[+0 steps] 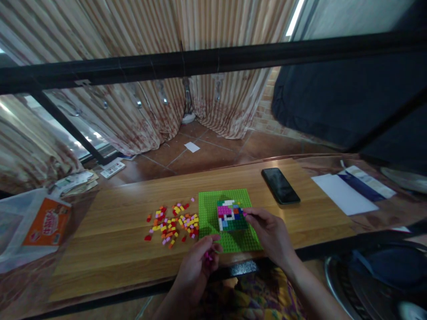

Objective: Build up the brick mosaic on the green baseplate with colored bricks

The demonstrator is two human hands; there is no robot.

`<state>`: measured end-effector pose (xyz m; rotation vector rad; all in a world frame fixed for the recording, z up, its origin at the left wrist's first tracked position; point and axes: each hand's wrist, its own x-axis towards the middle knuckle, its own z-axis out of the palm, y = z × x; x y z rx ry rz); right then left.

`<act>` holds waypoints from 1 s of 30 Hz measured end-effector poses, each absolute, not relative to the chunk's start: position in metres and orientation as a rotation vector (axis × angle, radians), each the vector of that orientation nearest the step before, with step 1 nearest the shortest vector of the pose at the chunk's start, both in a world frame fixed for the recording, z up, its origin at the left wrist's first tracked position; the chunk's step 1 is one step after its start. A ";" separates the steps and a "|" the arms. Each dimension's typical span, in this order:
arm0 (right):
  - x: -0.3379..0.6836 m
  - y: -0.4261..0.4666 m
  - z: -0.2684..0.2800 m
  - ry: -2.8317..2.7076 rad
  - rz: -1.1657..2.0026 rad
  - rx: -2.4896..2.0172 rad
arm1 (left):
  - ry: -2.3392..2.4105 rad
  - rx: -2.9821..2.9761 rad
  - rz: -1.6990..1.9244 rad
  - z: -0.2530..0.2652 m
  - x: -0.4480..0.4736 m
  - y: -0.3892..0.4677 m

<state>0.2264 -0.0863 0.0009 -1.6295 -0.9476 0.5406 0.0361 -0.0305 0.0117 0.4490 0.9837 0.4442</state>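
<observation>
Striped curtains (133, 89) hang behind a wooden table (100, 240) that stands on a tiled floor. At the far left lies a clear bag holding an orange packet (46, 222). Left of centre on the table, a scatter of loose small bricks (173, 224) in red, yellow, orange and pink lies just beside a green baseplate (208, 213).

The left hand (196, 262) hovers at the near edge of the baseplate, fingers curled around a few pink bricks (208, 256). A partial mosaic (231, 215) of white, pink, blue and green bricks occupies the middle of the baseplate. The right hand (271, 233) pinches a small pink piece at the right edge of the mosaic; whether the piece is seated cannot be determined.

Judged from coverage, only a small central block is filled; most of the baseplate is bare and many loose bricks are unused.

Further right lie a black phone (280, 186) and white and blue papers (343, 193).
</observation>
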 end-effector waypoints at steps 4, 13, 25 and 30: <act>0.225 -0.082 0.004 -0.999 0.500 -1.685 | 0.982 0.486 0.437 0.008 0.036 -0.026; 0.218 -0.070 0.021 -1.243 0.267 -1.850 | 0.927 0.547 0.422 0.016 0.038 -0.028; 0.210 -0.058 0.014 -1.449 0.052 -2.018 | 0.913 0.660 0.393 0.015 0.036 -0.024; 0.210 -0.057 0.015 -1.448 0.051 -2.010 | 0.873 0.645 0.353 0.011 0.034 -0.022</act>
